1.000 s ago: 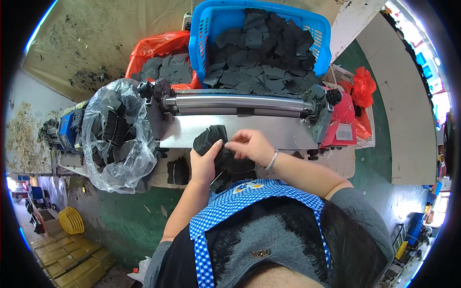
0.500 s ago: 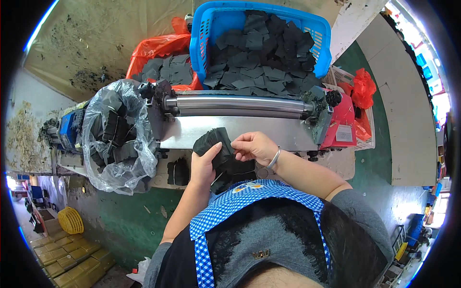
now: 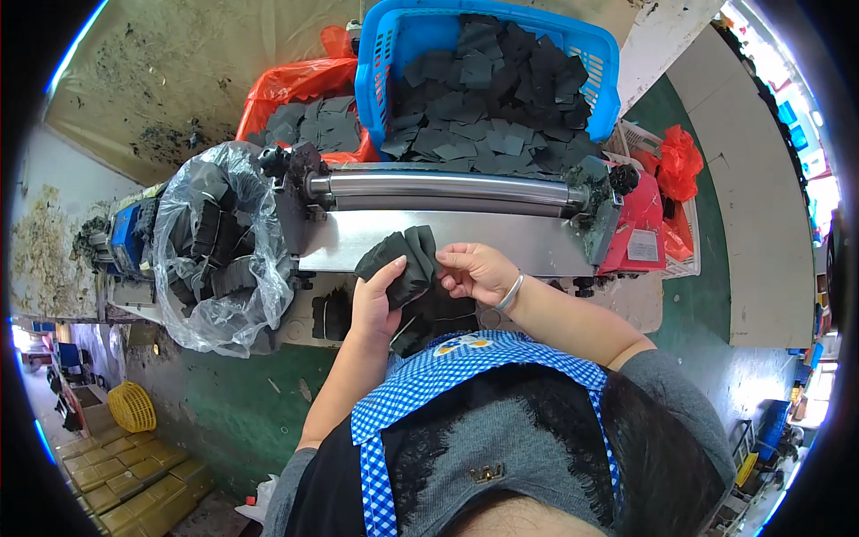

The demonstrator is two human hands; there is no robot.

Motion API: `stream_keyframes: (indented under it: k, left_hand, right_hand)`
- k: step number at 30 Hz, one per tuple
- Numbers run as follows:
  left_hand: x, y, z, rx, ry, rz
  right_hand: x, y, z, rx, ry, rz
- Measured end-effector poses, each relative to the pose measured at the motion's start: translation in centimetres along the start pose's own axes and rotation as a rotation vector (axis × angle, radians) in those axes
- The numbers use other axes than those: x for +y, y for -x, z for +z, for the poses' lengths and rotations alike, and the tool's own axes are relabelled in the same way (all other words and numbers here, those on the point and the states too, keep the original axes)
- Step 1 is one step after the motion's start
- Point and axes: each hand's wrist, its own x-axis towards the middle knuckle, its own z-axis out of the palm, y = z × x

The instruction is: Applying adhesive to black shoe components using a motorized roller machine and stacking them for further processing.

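My left hand (image 3: 376, 302) is closed round a stack of thin black sheets (image 3: 391, 257), its thumb pressed on the top. The stack is fanned, with some leaves standing apart toward the right. My right hand (image 3: 480, 274), a silver bangle at its wrist, pinches at the right edge of those leaves with thumb and forefinger; the other fingers are curled in. Both hands are just in front of a machine's metal plate (image 3: 528, 246), with its steel roller (image 3: 447, 188) beyond. Below the stack, partly hidden by my hands, lie more tied black bundles (image 3: 332, 315).
Behind the roller a blue basket (image 3: 608, 85) holds many loose black pieces, beside a red bag (image 3: 268, 94) of similar pieces. A clear plastic bag (image 3: 219, 327) with black bundles is at the left. White crates with red bags (image 3: 680, 166) stand right of the machine's red end (image 3: 631, 233).
The leaves at the stack's right side have been parted further and stand up more. My right hand stays at their edge, shifted very slightly.
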Motion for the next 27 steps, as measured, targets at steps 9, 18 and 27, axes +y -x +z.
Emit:
stream_keyframes:
  k: [9,18,27]
  left_hand:
    - [-0.4,-0.3,0.0,0.081,-0.215,0.216]
    - [-0.6,-0.6,-0.4,0.107,-0.325,0.232]
    - [0.1,-0.4,0.1,0.114,-0.231,0.180]
  right_hand:
    - [-0.3,-0.4,0.7,0.428,0.359,-0.369]
    - [-1.6,-0.5,-1.1,0.498,0.234,-0.264]
    - [-1.5,-1.0,-2.7,0.570,0.297,-0.317]
